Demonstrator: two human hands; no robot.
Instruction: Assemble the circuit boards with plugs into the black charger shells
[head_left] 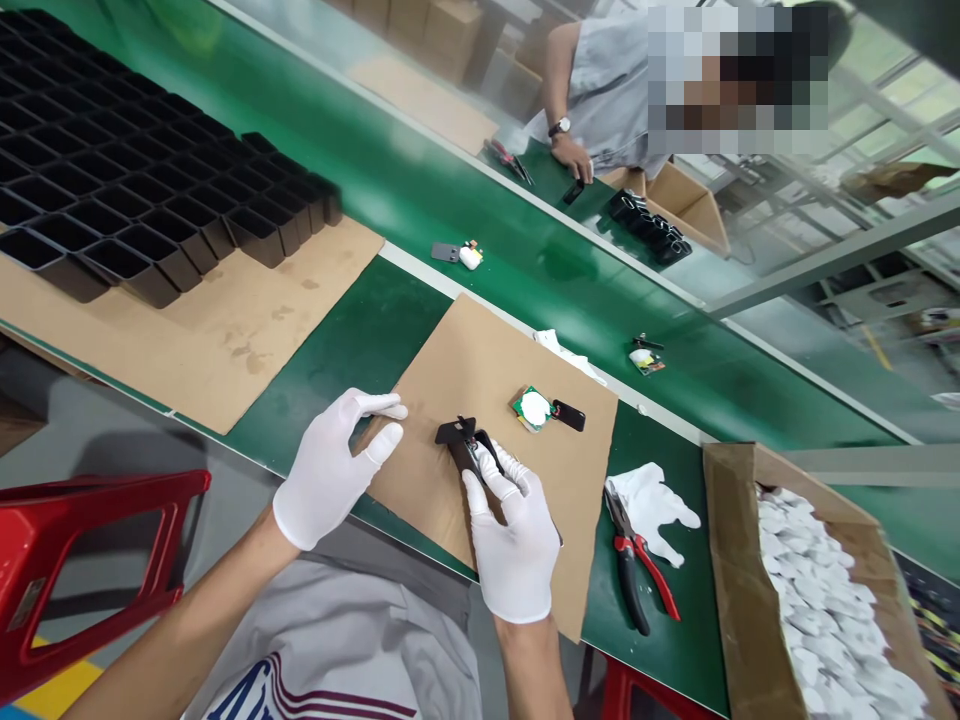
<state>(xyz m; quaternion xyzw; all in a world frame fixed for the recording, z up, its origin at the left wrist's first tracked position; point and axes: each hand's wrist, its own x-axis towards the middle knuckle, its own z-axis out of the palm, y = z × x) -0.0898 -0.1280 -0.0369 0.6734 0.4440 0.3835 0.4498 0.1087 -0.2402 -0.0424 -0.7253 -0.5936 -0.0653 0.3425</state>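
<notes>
A small black part [469,447] sits pinched in the fingertips of the gloved right hand [512,540], over a cardboard sheet [480,370]. The gloved left hand [330,470] hovers just beside it, fingers loosely curled, empty. Red-handled pliers [637,560] lie to the right.

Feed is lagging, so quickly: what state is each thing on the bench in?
Right hand: gripping the small black plastic part.
Left hand: open, empty, over the cardboard sheet.
Red-handled pliers: lying flat, jaws closed.
Cardboard box of white pieces: open.
Black compartment trays: empty.
</notes>
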